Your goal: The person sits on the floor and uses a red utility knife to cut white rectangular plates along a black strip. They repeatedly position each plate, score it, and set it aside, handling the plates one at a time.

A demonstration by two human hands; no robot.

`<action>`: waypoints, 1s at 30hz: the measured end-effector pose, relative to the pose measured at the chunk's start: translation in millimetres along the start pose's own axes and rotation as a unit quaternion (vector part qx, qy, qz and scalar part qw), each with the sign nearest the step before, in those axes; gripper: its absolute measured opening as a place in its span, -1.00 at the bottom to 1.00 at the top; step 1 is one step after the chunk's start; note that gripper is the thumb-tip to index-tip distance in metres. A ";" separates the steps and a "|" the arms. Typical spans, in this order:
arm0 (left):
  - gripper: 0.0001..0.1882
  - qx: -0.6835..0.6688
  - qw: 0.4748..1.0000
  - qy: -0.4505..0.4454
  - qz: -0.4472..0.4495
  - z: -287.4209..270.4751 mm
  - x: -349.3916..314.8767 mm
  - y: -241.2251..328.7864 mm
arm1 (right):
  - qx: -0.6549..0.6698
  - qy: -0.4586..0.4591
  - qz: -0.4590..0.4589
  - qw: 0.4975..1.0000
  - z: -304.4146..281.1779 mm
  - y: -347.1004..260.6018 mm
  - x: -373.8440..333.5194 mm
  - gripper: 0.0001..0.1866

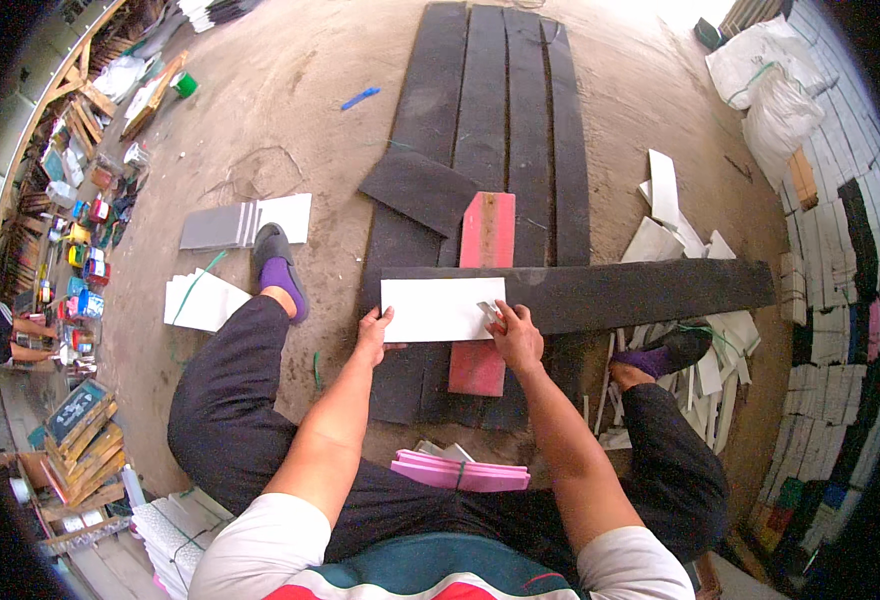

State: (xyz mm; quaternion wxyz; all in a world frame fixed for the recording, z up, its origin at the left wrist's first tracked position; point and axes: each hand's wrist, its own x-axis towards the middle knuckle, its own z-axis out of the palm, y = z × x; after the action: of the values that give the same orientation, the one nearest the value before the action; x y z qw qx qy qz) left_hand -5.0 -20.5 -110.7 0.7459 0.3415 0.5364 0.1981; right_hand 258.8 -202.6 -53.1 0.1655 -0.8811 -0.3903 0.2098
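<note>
A white rectangular sheet [435,309] lies over a long dark strip [650,292] and a red-painted board [488,240]. Its left edge is pinched by my left hand [374,335], thumb on top and fingers partly hidden beneath. At the opposite end, my right hand [517,336] is closed around a small metallic piece [488,312] that looks like a blade; its exact kind is unclear. That piece rests on or just above the sheet. Beneath everything are long black strips [480,110] laid side by side, with a loose black piece [422,190] across them.
Pink sheets [460,472] tied in a bundle sit between my legs. White offcuts [700,375] pile up around my right foot. Grey and white sheets [222,227] lie by my left foot. Paint cans [90,262] line the left side; stacked white strips [830,400] wall the right.
</note>
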 end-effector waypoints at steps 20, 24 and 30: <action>-0.66 -0.001 1.000 -0.003 -0.013 -23.6 34.1 -6.9 | -0.017 0.012 0.023 1.000 27.7 1.7 4.8 -0.37; -0.63 0.020 1.000 -0.022 -0.007 -26.2 36.7 6.3 | -0.051 0.041 0.072 0.995 -11.8 8.4 17.1 -0.33; -0.62 0.024 0.999 -0.039 0.015 -28.4 46.3 -2.4 | -0.101 -0.019 0.114 0.988 -7.5 43.7 0.4 -0.33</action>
State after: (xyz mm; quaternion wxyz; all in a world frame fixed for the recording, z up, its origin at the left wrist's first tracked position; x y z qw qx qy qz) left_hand -15.7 16.9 -148.7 0.7547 0.3749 0.5066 0.1825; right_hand 289.8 -231.3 -66.6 0.0435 -0.9279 -0.3092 0.2037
